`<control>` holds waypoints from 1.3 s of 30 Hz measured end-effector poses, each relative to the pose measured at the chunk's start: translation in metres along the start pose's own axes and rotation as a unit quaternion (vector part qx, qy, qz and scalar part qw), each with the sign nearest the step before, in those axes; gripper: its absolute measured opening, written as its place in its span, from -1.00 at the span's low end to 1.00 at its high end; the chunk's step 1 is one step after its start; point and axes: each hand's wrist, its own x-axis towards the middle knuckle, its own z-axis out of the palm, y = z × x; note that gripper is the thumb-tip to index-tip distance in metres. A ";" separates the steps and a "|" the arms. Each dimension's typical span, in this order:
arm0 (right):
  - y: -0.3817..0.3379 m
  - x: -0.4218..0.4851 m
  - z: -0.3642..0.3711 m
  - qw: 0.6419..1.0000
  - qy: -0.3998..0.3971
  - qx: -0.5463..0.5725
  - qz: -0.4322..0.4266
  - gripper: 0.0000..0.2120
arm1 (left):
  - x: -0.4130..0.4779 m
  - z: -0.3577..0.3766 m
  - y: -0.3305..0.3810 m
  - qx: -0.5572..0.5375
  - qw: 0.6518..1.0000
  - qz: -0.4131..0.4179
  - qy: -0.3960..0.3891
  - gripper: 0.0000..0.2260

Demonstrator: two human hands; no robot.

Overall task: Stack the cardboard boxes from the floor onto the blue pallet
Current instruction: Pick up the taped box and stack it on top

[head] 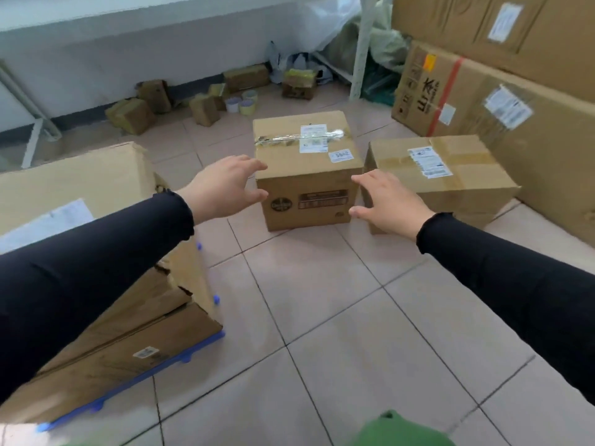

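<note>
A taped cardboard box (306, 169) with white labels stands on the tiled floor ahead of me. My left hand (227, 186) is spread open at its left edge, fingertips at the corner. My right hand (388, 199) is spread open at its right side, fingers just beside the wall. Neither hand grips it. A second, flatter cardboard box (450, 175) lies right behind my right hand. At the lower left, the blue pallet (145, 378) carries stacked cardboard boxes (106, 342); only its edge and a few blue pegs show.
Large cartons (502, 101) line the right wall. Small brown parcels (132, 115) and tape rolls (241, 104) lie along the far wall, beside a white rack post (362, 59) and plastic bags. Tiled floor (338, 317) stretches between me and the box.
</note>
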 end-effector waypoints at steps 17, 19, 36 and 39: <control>0.316 -0.029 0.013 0.960 0.008 0.023 0.278 -0.18 | 0.174 0.155 0.207 -0.141 0.979 -0.005 -0.146 -0.30; 0.338 -0.022 0.020 0.952 0.011 0.035 0.304 -0.19 | 0.188 0.169 0.215 -0.169 0.973 -0.038 -0.150 -0.29; 0.406 0.043 0.083 0.848 0.068 0.358 0.384 -0.13 | 0.253 0.230 0.230 -0.579 0.786 -0.173 -0.128 -0.30; 0.403 0.042 0.075 0.832 0.124 0.395 0.369 -0.09 | 0.245 0.217 0.242 -0.599 0.778 -0.161 -0.101 -0.39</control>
